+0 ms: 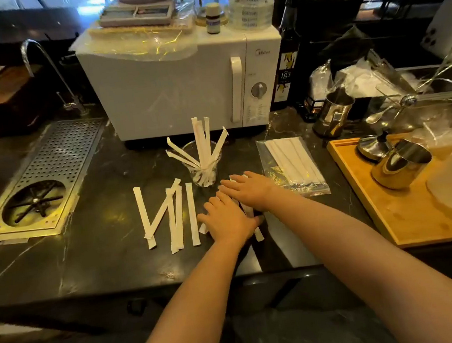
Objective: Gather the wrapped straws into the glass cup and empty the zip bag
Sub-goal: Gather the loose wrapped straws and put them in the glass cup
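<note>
a dark marble counter [93, 251] holds a white microwave [181, 89] behind the glass cup [203, 164]. the zip bag [291, 165] lies right of it. left hand [229, 219] and right hand [249, 187] press flat, fingers unclenched, on loose straws [172, 215].

Both arms extended — left grip [229, 221] and right grip [245, 187] flat, fingers spread.

Dark marble counter [92, 248]. Microwave [181, 89] at back; glass cup [205, 171] just before it, loose wrapped straws [167, 214] nearer, zip bag [292, 166] right, drain grate [43, 181] left, wooden tray [392, 208] far right.
</note>
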